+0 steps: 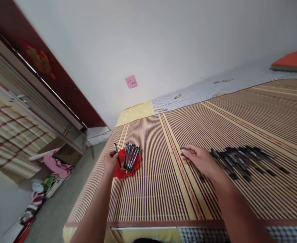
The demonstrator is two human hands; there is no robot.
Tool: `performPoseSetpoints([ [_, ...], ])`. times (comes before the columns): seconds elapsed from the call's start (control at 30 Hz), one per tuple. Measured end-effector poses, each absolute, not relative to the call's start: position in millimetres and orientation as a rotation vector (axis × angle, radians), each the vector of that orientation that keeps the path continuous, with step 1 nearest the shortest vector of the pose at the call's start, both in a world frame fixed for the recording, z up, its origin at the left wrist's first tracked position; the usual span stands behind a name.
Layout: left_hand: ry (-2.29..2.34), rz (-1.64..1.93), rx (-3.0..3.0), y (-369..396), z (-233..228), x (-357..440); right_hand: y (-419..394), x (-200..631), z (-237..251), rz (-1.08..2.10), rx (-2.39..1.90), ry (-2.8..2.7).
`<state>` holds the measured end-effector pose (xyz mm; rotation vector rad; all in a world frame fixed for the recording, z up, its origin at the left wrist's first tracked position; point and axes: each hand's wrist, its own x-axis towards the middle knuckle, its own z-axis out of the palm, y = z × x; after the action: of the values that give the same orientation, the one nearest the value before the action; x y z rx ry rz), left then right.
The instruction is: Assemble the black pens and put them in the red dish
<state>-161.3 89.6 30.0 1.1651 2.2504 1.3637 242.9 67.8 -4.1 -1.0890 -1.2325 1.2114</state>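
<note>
left hand (110,163) holds a pen (117,154) over red dish (121,170); pink note (131,81) unreadable.

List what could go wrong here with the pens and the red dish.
1. The red dish sits close to the left edge of the striped mat; a nudge from the left hand, which holds one pen over it, might push it off.
2. The pens in the dish stick out past its rim and could tip out.
3. The right hand lies beside the loose pile of pens; a sweep could scatter them.
</note>
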Motion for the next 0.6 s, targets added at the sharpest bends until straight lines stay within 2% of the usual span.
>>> performPoseSetpoints([
  [0.27, 2.413, 0.99, 1.394, 106.3, 12.1, -168.7, 66.3, 246.7, -2.2, 1.195, -1.089, -1.265],
  [0.6, 2.417, 0.883, 1.472, 118.7, 1.8, -172.6, 66.2, 246.1, -3.1, 1.159, -1.128, -1.301],
])
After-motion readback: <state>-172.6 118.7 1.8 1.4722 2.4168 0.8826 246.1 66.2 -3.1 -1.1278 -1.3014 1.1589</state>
